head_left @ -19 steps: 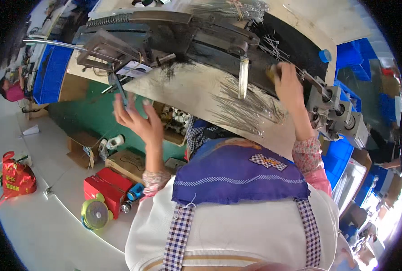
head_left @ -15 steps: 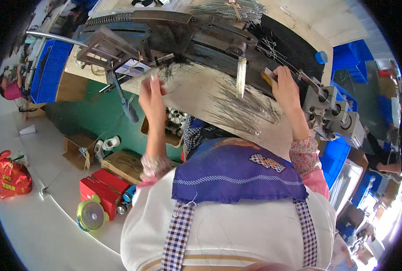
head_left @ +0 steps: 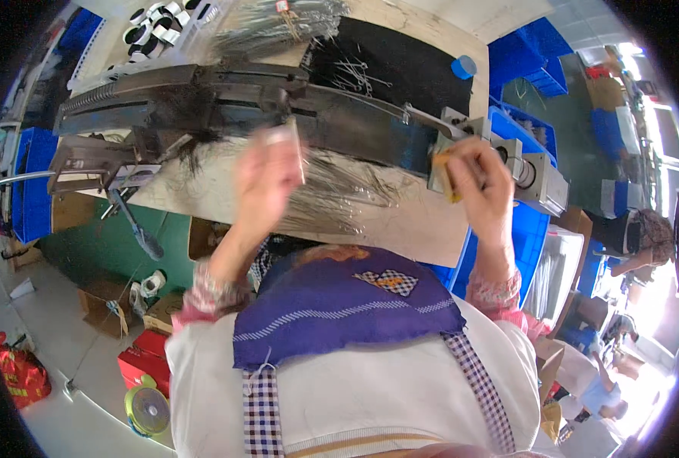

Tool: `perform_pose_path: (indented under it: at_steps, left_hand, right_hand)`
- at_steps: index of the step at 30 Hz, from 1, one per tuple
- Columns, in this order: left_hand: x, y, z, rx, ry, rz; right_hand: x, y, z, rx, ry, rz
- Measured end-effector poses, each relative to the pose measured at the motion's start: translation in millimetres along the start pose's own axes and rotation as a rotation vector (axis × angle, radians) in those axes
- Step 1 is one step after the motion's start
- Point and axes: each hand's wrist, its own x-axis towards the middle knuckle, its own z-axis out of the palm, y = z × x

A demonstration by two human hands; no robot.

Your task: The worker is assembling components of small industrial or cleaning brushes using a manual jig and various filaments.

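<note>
Smeared by motion, my left hand [head_left: 267, 172] is up beside the pale upright lever [head_left: 297, 149] of a long dark metal machine [head_left: 233, 107]; whether its fingers touch the lever cannot be made out. My right hand [head_left: 481, 179] is closed on a small yellow-orange piece [head_left: 445, 174], partly hidden by the fingers, at the machine's right end. Right beside that hand are the grey metal cylinder blocks [head_left: 536, 179]. A loose spread of thin metal wires [head_left: 336, 198] lies on the pale tabletop [head_left: 419, 221] between my hands.
Several looped wires [head_left: 358, 72] lie on a black mat [head_left: 400, 57] behind the machine, near a blue round cap [head_left: 464, 67]. A white crate [head_left: 194, 34] of black-and-white rolls stands far left. Blue bins [head_left: 530, 57] stand at right; a metal frame [head_left: 88, 164] juts out left.
My view has turned right, so the bench appears shifted left. My left hand has moved right along the machine to the lever. My right hand, still gripping the yellow piece, has come nearer the cylinder blocks.
</note>
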Motion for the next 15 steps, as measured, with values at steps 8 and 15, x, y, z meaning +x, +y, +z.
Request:
perform_pose_path:
  at_steps: [8, 15]
  left_hand:
    - [61, -6, 79, -0.472, -0.485, -0.687]
    - [47, -17, 76, -0.378, -0.039, -0.267]
  right_hand:
    - [7, 2, -17, 0.024, 0.092, 0.06]
    - [58, -3, -10, -0.269, 0.18, -0.159]
